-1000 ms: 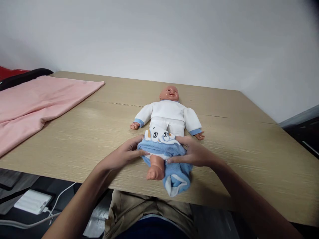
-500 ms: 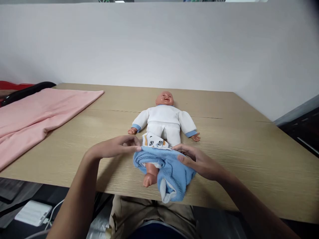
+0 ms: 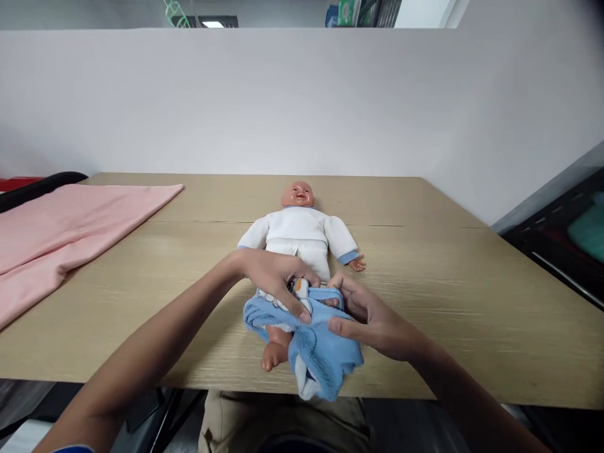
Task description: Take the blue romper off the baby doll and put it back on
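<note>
A baby doll [image 3: 298, 223] in a white top with blue cuffs and white bottoms lies face up, its feet toward me. Bunched around its lower legs are light blue fleecy pants [image 3: 325, 358] with a white lining and a cartoon face patch. One bare foot [image 3: 274, 357] sticks out of the left leg opening; the other foot is hidden inside the cloth. My left hand [image 3: 278, 277] reaches across the patch and pinches the pants near their middle. On the right side, the fingers of my right hand [image 3: 372, 318] are closed on the waistband.
A pink cloth [image 3: 70, 226] is spread over the left part of the wooden table [image 3: 448, 283], with a black curved edge [image 3: 42, 185] behind it. A pale partition wall [image 3: 283, 100] rises at the back. To the right stands a dark crate [image 3: 561, 233].
My left hand has moved right, from the waistband's left corner to the middle of the pants. The waistband is now lifted and folded near my right hand. The view has tilted up slightly.
</note>
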